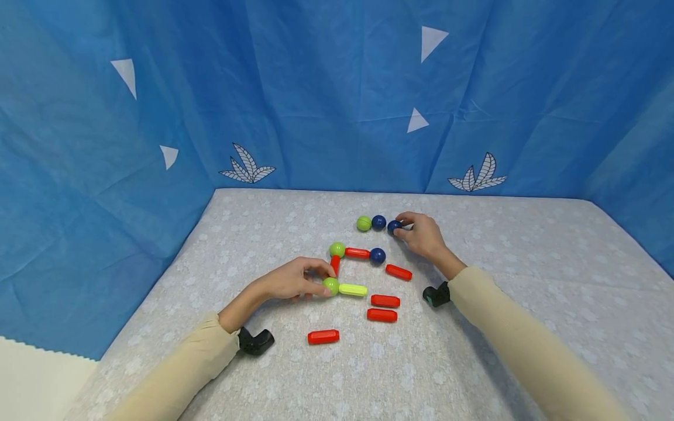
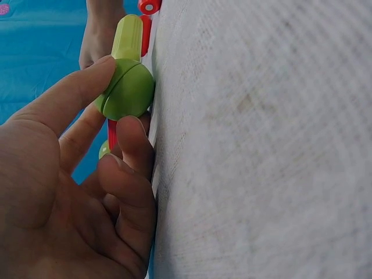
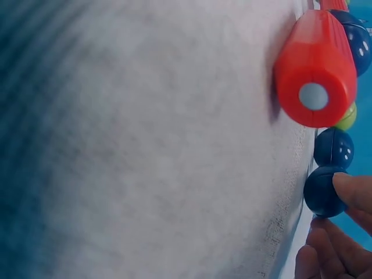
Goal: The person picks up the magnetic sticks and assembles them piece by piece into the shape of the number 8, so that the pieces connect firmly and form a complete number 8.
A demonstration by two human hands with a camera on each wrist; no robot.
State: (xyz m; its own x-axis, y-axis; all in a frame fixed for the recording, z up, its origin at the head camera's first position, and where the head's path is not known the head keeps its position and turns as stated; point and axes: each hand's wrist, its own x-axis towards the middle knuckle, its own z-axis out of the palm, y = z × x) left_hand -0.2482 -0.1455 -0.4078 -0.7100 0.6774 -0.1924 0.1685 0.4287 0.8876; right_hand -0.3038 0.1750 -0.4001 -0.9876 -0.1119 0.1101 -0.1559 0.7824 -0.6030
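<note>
My left hand (image 1: 286, 279) pinches a green ball (image 1: 331, 286) between thumb and fingertips. A yellow-green rod (image 1: 353, 290) extends from that ball to the right. A red rod (image 1: 334, 266) leads away from it to a second green ball (image 1: 337, 249). From there another red rod (image 1: 357, 253) reaches a dark blue ball (image 1: 377, 256), making an open-sided frame. Farther back, my right hand (image 1: 421, 234) pinches a dark blue ball (image 3: 323, 192) at the end of a short row. Beside it are another dark blue ball (image 1: 378, 222) and a green ball (image 1: 364, 223).
Loose red rods lie on the pale patterned cloth: one (image 1: 398, 272) right of the frame, two more (image 1: 385, 301) stacked nearer me, and one (image 1: 323, 337) at front. A blue curtain (image 1: 337, 93) hangs behind the table. Each wrist carries a black device (image 1: 256, 341).
</note>
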